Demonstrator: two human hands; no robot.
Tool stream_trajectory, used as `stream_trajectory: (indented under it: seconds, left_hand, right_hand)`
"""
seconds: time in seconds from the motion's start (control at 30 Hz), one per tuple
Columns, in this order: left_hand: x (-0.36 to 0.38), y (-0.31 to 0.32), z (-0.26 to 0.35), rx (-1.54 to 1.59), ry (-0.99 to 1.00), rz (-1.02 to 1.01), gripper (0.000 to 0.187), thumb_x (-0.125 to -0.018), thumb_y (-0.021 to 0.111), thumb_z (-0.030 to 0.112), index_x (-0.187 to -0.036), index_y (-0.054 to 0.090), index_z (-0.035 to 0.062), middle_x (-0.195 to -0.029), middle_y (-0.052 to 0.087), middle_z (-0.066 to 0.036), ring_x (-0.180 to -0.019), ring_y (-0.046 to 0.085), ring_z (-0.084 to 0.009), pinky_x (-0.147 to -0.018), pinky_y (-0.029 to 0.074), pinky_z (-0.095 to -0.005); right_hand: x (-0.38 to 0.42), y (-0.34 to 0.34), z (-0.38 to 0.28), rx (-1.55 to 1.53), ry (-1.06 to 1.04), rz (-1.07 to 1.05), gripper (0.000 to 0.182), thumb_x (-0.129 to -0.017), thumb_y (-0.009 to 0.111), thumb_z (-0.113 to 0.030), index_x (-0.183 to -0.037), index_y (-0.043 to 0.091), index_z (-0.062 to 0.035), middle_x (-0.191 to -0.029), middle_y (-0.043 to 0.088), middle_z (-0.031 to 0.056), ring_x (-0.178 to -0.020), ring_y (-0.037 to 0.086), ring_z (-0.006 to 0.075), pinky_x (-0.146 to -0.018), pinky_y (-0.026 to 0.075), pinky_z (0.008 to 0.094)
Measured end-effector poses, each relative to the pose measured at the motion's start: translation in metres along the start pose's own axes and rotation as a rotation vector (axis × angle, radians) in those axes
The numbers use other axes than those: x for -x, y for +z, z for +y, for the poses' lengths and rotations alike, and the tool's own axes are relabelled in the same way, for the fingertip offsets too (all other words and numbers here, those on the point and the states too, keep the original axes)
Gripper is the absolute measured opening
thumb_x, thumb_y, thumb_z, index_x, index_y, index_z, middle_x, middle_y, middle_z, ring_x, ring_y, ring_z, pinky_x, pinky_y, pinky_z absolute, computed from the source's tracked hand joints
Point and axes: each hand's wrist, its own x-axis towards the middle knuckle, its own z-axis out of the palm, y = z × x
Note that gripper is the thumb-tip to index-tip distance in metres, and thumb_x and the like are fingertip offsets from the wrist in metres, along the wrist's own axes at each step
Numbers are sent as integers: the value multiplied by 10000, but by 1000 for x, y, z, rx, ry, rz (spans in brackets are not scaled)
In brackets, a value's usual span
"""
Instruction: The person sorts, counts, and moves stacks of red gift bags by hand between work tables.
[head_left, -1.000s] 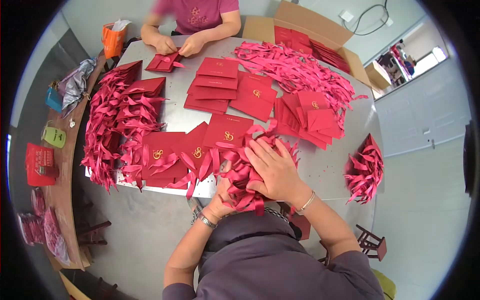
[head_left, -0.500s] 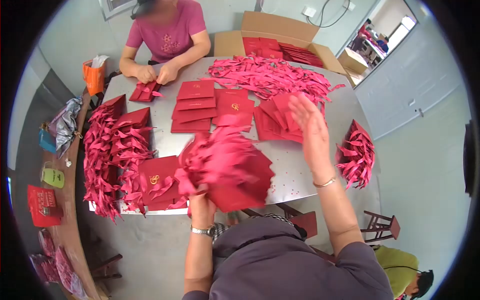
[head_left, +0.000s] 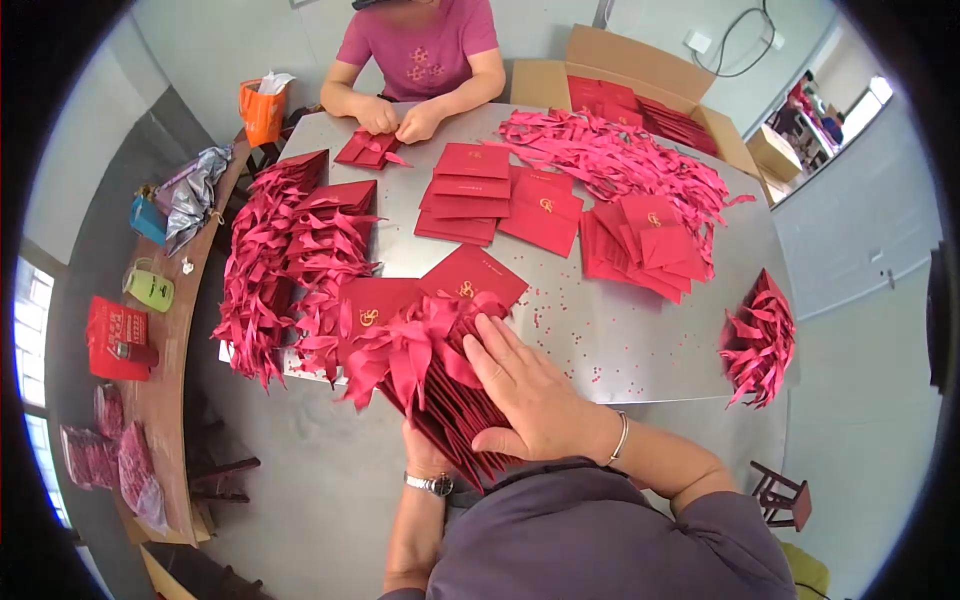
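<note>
A thick stack of flat red paper packets with pink-red ribbons (head_left: 440, 390) is held upright on edge near the table's front edge, in front of my body. My left hand (head_left: 426, 450) grips the stack from below; its fingers are mostly hidden behind the packets. Against the stack's right side lies my right hand (head_left: 530, 395), open, palm on the packets with fingers stretched out and thumb apart. Just beyond are two loose red packets with gold print, one of them a tilted packet (head_left: 480, 272).
Ribboned stacks (head_left: 265, 270) line the table's left side; another ribboned bundle (head_left: 760, 340) is at the right edge. Plain red packets (head_left: 470, 190) and a ribbon heap (head_left: 620, 165) lie farther back. Across the table a person (head_left: 425, 60) handles a packet. A cardboard box (head_left: 640, 55) stands behind.
The stack has moved closer to my body, its packet edges now showing. My right hand has come down from its raised position onto the stack's side. The view has shifted left.
</note>
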Motion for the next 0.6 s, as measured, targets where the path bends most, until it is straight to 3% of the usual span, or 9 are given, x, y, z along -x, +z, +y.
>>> stream_trajectory:
  seconds: [0.1,0.2,0.23,0.27,0.3,0.37,0.43,0.53,0.6]
  left_hand:
    - [16,8,9,-36,75,-49,536,-954,359,360,-1374,380,28,-1360,466,-149,-1217,483,-316,-1037,385,-470]
    - [24,-30,16,-61,215,88,466,-940,421,294,-1319,442,23,-1279,540,-133,-1151,535,-298,-1005,418,-458]
    - [31,-35,21,-19,245,88,442,-940,429,278,-1300,460,24,-1261,553,-128,-1136,544,-295,-998,425,-451]
    - [36,-38,25,27,277,88,417,-939,437,261,-1280,479,24,-1243,565,-122,-1122,552,-292,-990,432,-445]
    - [46,-32,30,34,310,62,416,-943,436,283,-1264,495,26,-1235,571,-120,-1123,550,-295,-987,437,-438]
    - [61,-52,39,30,381,165,464,-945,423,348,-1284,484,38,-1252,562,-117,-1123,548,-299,-977,442,-442]
    - [82,-48,44,-56,404,239,512,-945,406,410,-1300,474,47,-1266,551,-113,-1116,550,-305,-965,451,-444]
    - [106,-73,36,-13,434,387,506,-945,416,421,-1287,485,54,-1231,568,-115,-1091,563,-299,-921,486,-432]
    - [113,-101,31,11,455,409,501,-945,417,418,-1281,490,54,-1225,571,-115,-1085,565,-299,-917,488,-430]
  right_hand:
    - [0,3,-2,63,-25,-63,1015,-819,385,-713,-1412,188,87,-1445,177,341,-1346,200,479,-1081,216,504]
    - [-11,11,16,-286,-107,-146,984,-839,403,-680,-1428,167,72,-1491,132,288,-1399,145,396,-1120,164,456]
    - [-29,15,28,-716,-143,-33,861,-893,458,-563,-1427,205,64,-1508,155,240,-1417,131,330,-1135,138,423]
    - [-31,25,60,-872,-22,71,726,-926,497,-423,-1412,261,62,-1500,223,205,-1409,172,305,-1136,142,411]
    - [-45,42,90,-995,272,203,624,-887,542,-258,-1395,326,34,-1475,268,228,-1398,208,321,-1135,154,411]
    - [-57,70,138,-260,353,89,719,-755,572,-140,-1413,303,-31,-1471,261,229,-1391,208,355,-1125,184,430]
    - [-54,85,144,172,193,-269,752,-715,565,-101,-1420,306,-69,-1468,265,226,-1371,243,366,-1101,209,473]
    - [-48,109,147,245,157,-140,702,-721,538,-92,-1396,348,-61,-1431,344,216,-1336,323,325,-1029,286,455]
    - [-42,124,159,383,33,27,597,-739,540,-115,-1320,438,-22,-1325,478,196,-1245,444,307,-975,349,420]
